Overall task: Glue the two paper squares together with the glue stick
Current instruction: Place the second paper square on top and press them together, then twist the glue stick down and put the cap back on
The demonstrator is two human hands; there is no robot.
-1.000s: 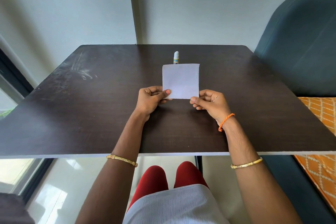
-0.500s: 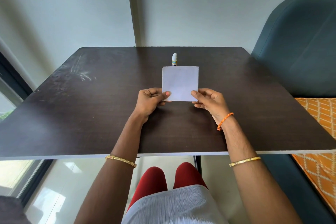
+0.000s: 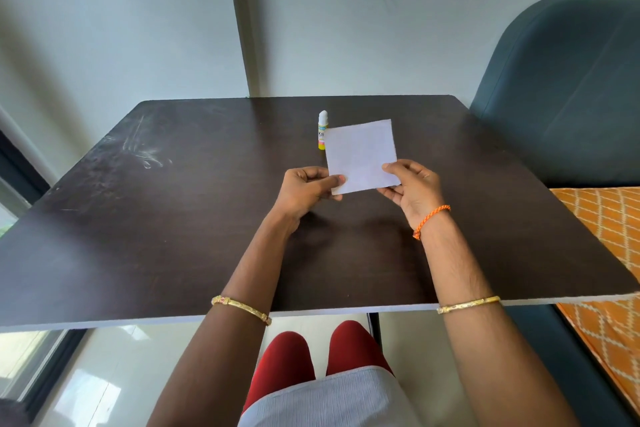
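Head view shows me the paper squares, which sat squarely between both hands half a second ago, now tilted and swung toward the right. My right hand pinches their near right edge, thumb on top. My left hand pinches the near left corner. I see one sheet face only; whether two lie stacked I cannot tell. Beyond the left hand's fingertips the glue stick stands capped and untouched, so gluing looks unstarted.
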